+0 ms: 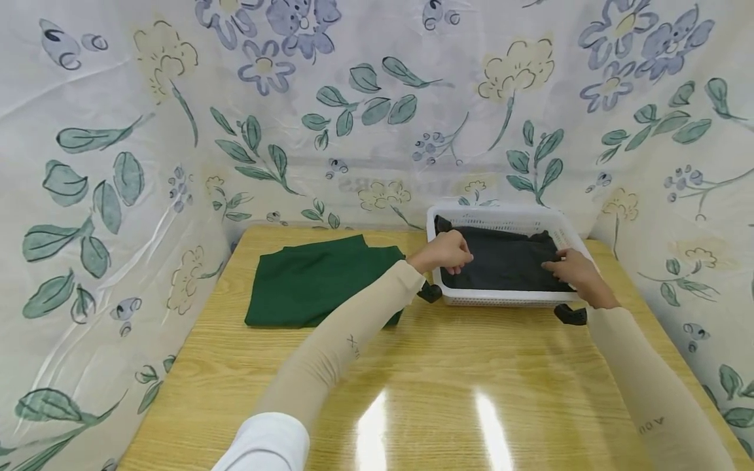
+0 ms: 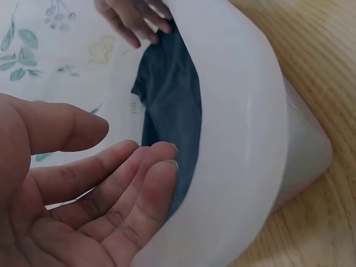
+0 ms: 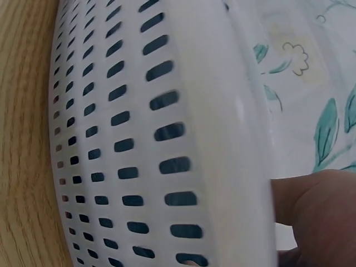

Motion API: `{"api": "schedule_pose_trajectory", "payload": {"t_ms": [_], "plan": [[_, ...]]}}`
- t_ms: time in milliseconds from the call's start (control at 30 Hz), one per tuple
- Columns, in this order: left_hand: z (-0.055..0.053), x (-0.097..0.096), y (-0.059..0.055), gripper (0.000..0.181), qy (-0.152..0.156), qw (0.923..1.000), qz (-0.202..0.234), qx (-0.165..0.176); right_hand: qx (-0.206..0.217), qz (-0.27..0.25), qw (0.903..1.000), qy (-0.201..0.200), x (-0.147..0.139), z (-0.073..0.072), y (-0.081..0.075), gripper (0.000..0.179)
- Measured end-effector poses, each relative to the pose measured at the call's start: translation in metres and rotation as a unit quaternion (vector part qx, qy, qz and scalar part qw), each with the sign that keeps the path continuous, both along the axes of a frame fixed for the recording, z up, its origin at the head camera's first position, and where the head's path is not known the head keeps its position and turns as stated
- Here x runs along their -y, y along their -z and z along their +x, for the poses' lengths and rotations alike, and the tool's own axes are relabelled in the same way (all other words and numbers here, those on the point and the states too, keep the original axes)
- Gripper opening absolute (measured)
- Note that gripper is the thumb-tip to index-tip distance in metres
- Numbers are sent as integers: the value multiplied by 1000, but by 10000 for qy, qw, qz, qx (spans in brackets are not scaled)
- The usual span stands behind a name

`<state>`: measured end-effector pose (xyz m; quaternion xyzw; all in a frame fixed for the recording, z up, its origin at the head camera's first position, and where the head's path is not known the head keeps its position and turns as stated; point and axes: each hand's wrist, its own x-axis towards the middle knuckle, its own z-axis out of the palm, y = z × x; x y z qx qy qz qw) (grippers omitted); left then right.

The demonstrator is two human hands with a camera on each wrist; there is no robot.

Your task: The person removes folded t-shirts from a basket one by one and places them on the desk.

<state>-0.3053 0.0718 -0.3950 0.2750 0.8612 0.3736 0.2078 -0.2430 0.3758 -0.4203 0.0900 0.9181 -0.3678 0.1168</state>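
A white perforated plastic basket (image 1: 506, 297) stands at the back right, with a dark folded cloth (image 1: 501, 259) lying inside. My left hand (image 1: 446, 251) hovers over the basket's left side. In the left wrist view its thumb and loosely bent fingers (image 2: 119, 192) are apart, with nothing between them. At the basket's right side, my right hand (image 1: 577, 273) is over the cloth's edge, fingers extended; the left wrist view shows those fingertips at the dark cloth (image 2: 172, 94). Only part of the right hand (image 3: 322, 217) shows past the rim in the right wrist view.
A dark green folded cloth (image 1: 312, 281) lies flat on the wooden table (image 1: 436, 379), left of the basket. Floral sheeting (image 1: 365, 144) hangs behind the table and along both sides. The basket's back edge stands close to that sheeting.
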Motion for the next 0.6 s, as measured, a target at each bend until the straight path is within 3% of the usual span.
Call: {"api": "schedule_pose_trajectory", "payload": {"t_ms": [133, 233, 300, 467, 600], "plan": [[0, 0, 2, 26, -22, 10000, -56, 71, -256, 856, 9958, -221, 4, 0, 3, 61], [1, 0, 2, 26, -19, 9998, -97, 148, -445, 1673, 9840, -423, 10, 2, 2, 39], [1, 0, 2, 26, -6, 9998, -104, 174, -448, 2047, 9763, -544, 15, 3, -1, 33], [-1, -1, 2, 26, -27, 9999, -23, 105, -217, 2175, 9744, -529, 24, 3, -9, 37], [-1, -2, 4, 26, -53, 10000, 50, 61, -158, 2264, 9725, -517, 22, -5, -5, 33]]}}
